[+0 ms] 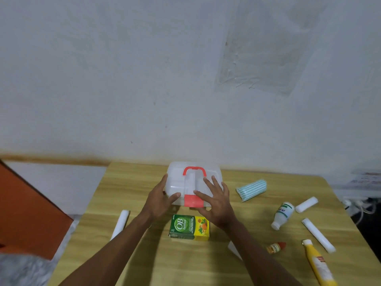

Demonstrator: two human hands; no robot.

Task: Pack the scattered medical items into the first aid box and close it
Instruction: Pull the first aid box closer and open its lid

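A translucent white first aid box (177,180) with a red handle and a red front latch (193,201) stands shut at the table's far middle. My left hand (159,198) grips its left front corner. My right hand (216,200) lies flat on the lid's right side, fingers spread, thumb by the latch. A green and yellow OB herbal carton (189,227) lies just in front of the box. To the right lie a striped teal pack (251,189), a white bottle (283,214), a small red-capped bottle (276,247), a yellow tube (318,264) and two white rolls (306,204), (318,235).
The wooden table (127,193) ends at a white wall behind. Another white roll (121,222) lies at the table's left edge. A white item (234,249) peeks out beside my right forearm. An orange panel (26,213) stands on the floor to the left.
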